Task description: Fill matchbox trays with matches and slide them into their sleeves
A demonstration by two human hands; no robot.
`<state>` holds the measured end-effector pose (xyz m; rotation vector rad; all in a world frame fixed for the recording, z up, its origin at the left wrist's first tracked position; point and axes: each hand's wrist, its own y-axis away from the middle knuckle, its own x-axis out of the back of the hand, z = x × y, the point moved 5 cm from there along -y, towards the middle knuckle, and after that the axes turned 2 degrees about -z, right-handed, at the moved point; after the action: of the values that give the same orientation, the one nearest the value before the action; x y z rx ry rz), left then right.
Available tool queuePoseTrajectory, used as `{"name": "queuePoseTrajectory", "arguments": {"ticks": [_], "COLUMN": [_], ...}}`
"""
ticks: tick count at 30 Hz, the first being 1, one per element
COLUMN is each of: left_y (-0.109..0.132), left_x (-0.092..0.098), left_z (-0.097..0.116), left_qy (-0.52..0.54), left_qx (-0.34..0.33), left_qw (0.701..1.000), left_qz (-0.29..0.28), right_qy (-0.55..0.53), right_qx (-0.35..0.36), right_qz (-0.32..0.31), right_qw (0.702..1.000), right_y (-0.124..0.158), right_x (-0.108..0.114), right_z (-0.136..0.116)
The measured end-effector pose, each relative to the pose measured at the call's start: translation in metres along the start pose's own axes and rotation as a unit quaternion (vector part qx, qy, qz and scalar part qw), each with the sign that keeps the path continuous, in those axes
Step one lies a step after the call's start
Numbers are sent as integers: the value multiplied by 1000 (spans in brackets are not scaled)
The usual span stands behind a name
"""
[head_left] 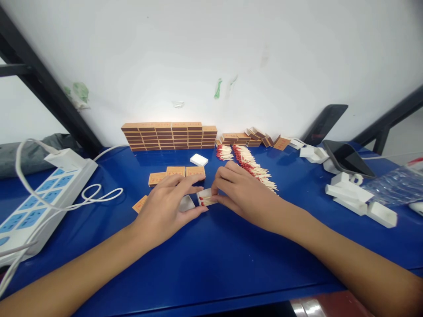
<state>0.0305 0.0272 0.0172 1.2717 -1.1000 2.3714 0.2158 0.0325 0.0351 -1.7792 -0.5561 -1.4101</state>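
Observation:
A white matchbox tray (205,193) holding a few red-tipped matches (206,202) lies on the blue table between my hands. My left hand (161,204) curves around its left end, thumb on the near side and fingertips on the far side. At the tray's right end, my right hand (236,189) has thumb and fingers pinched on the matches, their ends hidden by the fingers. Another white tray (187,203) shows partly under my left hand. Orange matchboxes (176,171) lie just beyond it, and one orange box piece (140,204) is to its left.
Matchboxes are stacked (168,136) along the wall. Loose matches (253,165) lie beyond my right hand, and a white tray (198,160) sits farther back. White trays (350,193) and a phone (346,157) are at right. A power strip (49,202) with cables occupies the left.

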Motion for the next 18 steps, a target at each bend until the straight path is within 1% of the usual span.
{"name": "queuePoseTrajectory", "arguments": {"ticks": [5, 8, 10, 12, 13, 15, 18], "left_y": [0, -1, 0, 1, 1, 2, 2], "left_x": [-2, -2, -3, -5, -6, -9, -10], "left_z": [-1, 0, 1, 2, 3, 4, 6], "left_qy": [17, 16, 17, 20, 21, 24, 30], "left_qx": [11, 5, -2, -8, -10, -11, -15], "left_qw": [1000, 1000, 1000, 999, 999, 997, 995], "left_qz": [-18, -19, -23, -35, -43, -68, -93], "right_qy": [-41, -58, -54, -28, -9, 23, 65], "right_qx": [1, -11, -43, -91, -116, -154, -190], "right_qz": [15, 39, 79, 120, 129, 123, 80], "right_qw": [999, 998, 994, 988, 985, 980, 976], "right_y": [0, 0, 0, 1, 2, 2, -1], "right_x": [1, 7, 14, 17, 16, 10, -3], "right_z": [-1, 10, 28, 52, 65, 90, 116]}}
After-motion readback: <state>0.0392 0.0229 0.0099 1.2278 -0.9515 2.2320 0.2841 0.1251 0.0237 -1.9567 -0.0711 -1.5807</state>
